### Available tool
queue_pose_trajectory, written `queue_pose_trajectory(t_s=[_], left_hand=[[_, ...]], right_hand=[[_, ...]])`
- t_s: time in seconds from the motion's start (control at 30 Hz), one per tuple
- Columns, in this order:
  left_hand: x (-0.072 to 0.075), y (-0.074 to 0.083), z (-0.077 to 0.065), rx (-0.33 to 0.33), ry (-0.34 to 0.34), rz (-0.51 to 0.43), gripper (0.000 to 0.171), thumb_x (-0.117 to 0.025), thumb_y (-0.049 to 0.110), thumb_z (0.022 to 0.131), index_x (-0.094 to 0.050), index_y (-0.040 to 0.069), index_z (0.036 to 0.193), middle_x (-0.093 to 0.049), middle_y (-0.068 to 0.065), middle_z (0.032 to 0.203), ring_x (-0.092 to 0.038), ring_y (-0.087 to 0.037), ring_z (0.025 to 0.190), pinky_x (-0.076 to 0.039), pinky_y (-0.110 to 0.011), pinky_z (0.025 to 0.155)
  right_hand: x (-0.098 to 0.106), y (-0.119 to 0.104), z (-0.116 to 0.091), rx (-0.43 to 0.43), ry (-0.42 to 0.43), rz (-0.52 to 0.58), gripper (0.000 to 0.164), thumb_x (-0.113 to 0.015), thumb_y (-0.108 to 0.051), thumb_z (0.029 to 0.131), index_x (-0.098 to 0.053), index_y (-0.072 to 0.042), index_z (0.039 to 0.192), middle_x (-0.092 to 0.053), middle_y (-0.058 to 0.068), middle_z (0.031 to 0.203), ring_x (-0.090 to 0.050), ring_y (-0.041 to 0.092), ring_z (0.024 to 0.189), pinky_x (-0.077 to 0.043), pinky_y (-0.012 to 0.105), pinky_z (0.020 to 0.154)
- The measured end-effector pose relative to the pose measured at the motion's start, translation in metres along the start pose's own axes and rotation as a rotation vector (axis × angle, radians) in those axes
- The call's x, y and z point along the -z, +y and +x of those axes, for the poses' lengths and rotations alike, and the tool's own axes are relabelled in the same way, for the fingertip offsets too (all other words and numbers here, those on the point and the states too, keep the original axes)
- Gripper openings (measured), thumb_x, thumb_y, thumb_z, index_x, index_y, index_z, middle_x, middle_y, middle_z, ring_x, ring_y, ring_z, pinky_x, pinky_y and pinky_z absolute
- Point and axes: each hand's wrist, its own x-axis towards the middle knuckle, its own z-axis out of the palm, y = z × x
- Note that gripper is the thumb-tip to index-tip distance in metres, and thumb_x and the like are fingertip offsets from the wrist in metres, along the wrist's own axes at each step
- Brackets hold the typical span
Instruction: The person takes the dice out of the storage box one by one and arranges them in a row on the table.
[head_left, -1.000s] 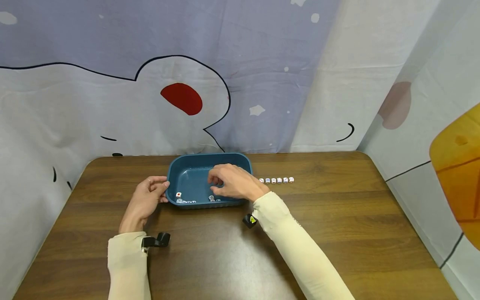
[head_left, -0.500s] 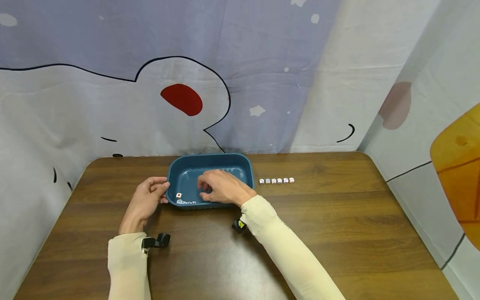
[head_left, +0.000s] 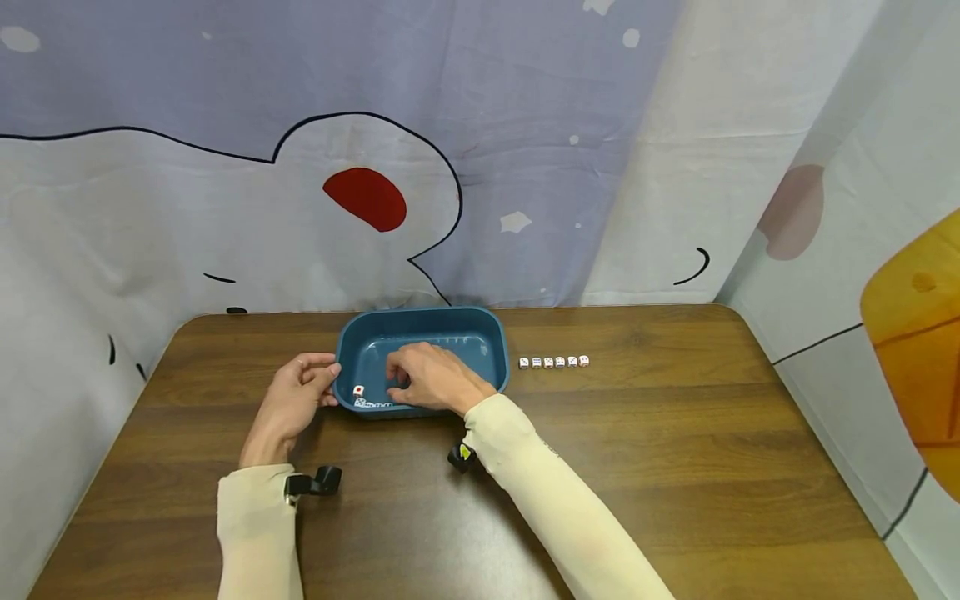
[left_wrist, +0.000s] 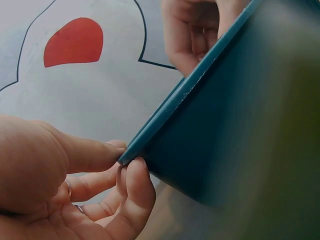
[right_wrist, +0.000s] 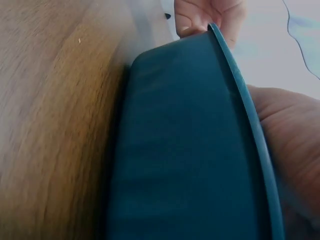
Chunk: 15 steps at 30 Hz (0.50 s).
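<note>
A blue rectangular tray point(head_left: 480, 354) stands near the back of the wooden table. At its left end, my left hand point(head_left: 291, 398) pinches the rim between thumb and fingers; the left wrist view shows this grip closely. My right hand point(head_left: 435, 377) reaches over the front wall into the tray, its fingers bent downward. What lies under its fingertips is hidden, and in the right wrist view the tray wall blocks it. Left of those fingers, a white die with a red dot point(head_left: 358, 390) sits behind a row of white dice point(head_left: 372, 404) along the front wall.
Right of the tray, several white dice point(head_left: 553, 362) stand in a straight row on the table point(head_left: 675, 433). A printed cloth point(head_left: 525, 167) hangs right behind the table's back edge.
My right hand has moved left inside the tray. Dice once visible below it near the front wall are now out of sight. My left hand keeps its place on the rim.
</note>
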Motion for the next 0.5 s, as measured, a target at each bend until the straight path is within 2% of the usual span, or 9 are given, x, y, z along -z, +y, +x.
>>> queue_pose_trajectory(t_s=[0.5], left_hand=[[0.001,0.001,-0.001,-0.005,-0.008,-0.013,0.044,-0.050,0.022,0.101,-0.043,-0.004,0.135,-0.062,-0.012,0.101,-0.058,-0.006,0.076,-0.058,-0.027,0.070]], right_hand=[[-0.008,-0.007,0.016,-0.039,-0.030,0.059,0.022,-0.069,-0.034,0.088,-0.066,-0.021,0.106,-0.066,-0.009,0.096,-0.059,0.003,0.081,-0.051,0.019,0.069]])
